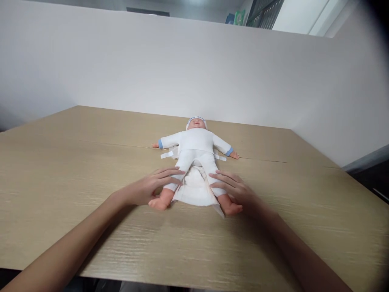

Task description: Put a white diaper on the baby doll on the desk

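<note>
1. Where the left forearm crosses the near edge, table: pale, wood-grained, with a fine seam running across its far part; a plain light wall stands behind.
2. Left hand: bare, open, fingers long and slightly parted, laid over the lower leg of the doll on that side; thumb low, near the foot. Whether it grips the leg cannot be told.
3. Left tab: white strip, sticking out beside the doll's waist, unfastened.
4. Doll: one, on its back at the middle of the table, head towards the wall, feet towards the person. White top and trousers, blue cuffs, arms spread wide, legs apart, feet bare. Cap white, with dark lettering too small to read.
5. Diaper: white, opened out, partly beneath the doll's hips; its near part spread flat between the legs.
6. Right tab: white strip, the left one's counterpart, likewise unfastened.
7. Right hand: bare, open, fingers extended over the other lower leg, touching the trouser; thumb hidden, so any grip cannot be told.
8. Green item: beyond the wall's top edge, kind unclear.
9. Dark object: far right, beside the table, partly out of view.
</note>
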`<state>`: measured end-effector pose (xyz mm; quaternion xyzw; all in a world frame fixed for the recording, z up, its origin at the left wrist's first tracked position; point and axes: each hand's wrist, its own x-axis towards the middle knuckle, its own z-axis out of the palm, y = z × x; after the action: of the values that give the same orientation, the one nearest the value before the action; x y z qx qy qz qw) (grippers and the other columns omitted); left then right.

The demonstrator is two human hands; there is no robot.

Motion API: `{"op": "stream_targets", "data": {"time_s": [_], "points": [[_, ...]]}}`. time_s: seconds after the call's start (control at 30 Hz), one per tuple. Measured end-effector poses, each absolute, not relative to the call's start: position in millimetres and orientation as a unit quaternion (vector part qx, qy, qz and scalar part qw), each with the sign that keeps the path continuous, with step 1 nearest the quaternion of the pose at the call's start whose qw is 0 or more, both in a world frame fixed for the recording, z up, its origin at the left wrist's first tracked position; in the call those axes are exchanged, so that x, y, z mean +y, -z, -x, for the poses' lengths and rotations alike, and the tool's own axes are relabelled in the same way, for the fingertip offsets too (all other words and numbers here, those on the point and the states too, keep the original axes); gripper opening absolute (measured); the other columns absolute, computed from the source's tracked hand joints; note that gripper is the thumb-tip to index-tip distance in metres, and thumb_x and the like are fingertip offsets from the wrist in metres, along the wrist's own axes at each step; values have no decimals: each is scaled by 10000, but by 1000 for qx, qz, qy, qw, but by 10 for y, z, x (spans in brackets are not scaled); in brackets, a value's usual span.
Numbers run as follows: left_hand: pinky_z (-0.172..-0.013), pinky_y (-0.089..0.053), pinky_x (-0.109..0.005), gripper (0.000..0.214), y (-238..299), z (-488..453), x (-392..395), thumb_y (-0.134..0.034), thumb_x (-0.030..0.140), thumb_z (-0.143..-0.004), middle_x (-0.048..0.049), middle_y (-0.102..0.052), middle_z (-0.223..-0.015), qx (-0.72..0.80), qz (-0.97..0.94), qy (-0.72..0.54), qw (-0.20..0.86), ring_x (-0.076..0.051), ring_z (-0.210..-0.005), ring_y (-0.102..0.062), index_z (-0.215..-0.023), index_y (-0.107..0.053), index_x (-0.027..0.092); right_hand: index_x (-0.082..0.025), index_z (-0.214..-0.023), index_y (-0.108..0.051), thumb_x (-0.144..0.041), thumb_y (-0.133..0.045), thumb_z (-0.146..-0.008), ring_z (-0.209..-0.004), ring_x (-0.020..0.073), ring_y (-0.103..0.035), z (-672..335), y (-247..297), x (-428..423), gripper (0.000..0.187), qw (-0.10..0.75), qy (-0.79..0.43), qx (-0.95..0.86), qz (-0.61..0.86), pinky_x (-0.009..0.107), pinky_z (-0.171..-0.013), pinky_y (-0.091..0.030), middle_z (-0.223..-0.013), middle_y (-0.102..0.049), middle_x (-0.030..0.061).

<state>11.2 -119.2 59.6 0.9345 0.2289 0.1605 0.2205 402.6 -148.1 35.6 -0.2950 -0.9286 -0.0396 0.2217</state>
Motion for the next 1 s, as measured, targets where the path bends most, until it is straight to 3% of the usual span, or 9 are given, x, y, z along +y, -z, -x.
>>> {"op": "stream_targets", "data": {"time_s": [0.27, 0.4, 0.67, 0.77, 0.87, 0.93, 1.0], "points": [[-1242, -409, -544, 570, -593, -140, -1241, -674, 123, -907, -97, -417, -1676, 233, -936, -168, 203, -325, -1549, -391, -1443, -577, 291, -282, -1315, -671, -48, -436, -974, -1476, 225, -515, -3991, -413, -1522, 476, 213, 29, -925, 313, 438, -1139, -521, -1553, -593, 30], [-1236, -423, -518, 436, -544, -144, -1234, -555, 144, -1007, -84, -456, -1654, 240, -932, -190, 195, -295, -1535, -416, -1409, -622, 302, -281, -1340, -667, -64, -430, -1001, -1487, 229, -502, -3979, -435, -1547, 467, 213, 1, -925, 316, 457, -1160, -508, -1562, -583, 38], [-1240, -389, -492, 368, -669, -214, -1349, -372, 237, -1087, -64, -473, -1627, 275, -909, -190, 250, -279, -1497, -443, -1348, -628, 282, -336, -1418, -650, -119, -417, -1047, -1520, 206, -456, -4086, -346, -1459, 489, 245, -128, -909, 312, 455, -1235, -436, -1594, -547, 10], [-1183, -439, -487, 293, -744, -321, -1449, -515, 415, -1051, -84, -503, -1573, 307, -899, -193, 246, -314, -1442, -467, -1275, -619, 258, -324, -1376, -682, -159, -380, -1069, -1492, 200, -493, -4091, -408, -1469, 461, 248, -164, -899, 323, 445, -1234, -435, -1558, -587, 16], [-1095, -491, -498, 464, -742, -452, -1532, -734, 569, -887, -98, -510, -1536, 352, -899, -180, 189, -357, -1371, -472, -1190, -596, 246, -277, -1362, -673, -272, -453, -1070, -1476, 239, -505, -3970, -524, -1600, 366, 231, -144, -895, 354, 474, -1212, -447, -1536, -602, 61], [-1060, -494, -509, 415, -691, -529, -1568, -758, 496, -869, -104, -528, -1502, 369, -901, -179, 143, -357, -1310, -484, -1138, -581, 234, -257, -1402, -631, -431, -582, -1027, -1478, 295, -483, -3830, -574, -1724, 416, 210, -101, -892, 387, 528, -1209, -428, -1541, -584, 98], [-1034, -492, -510, 259, -623, -585, -1587, -691, 319, -902, -110, -546, -1471, 378, -902, -182, 106, -345, -1261, -494, -1111, -571, 224, -239, -1437, -597, -618, -702, -915, -1466, 363, -460, -3682, -577, -1828, 654, 197, -51, -890, 407, 595, -1215, -384, -1539, -564, 141]]}}
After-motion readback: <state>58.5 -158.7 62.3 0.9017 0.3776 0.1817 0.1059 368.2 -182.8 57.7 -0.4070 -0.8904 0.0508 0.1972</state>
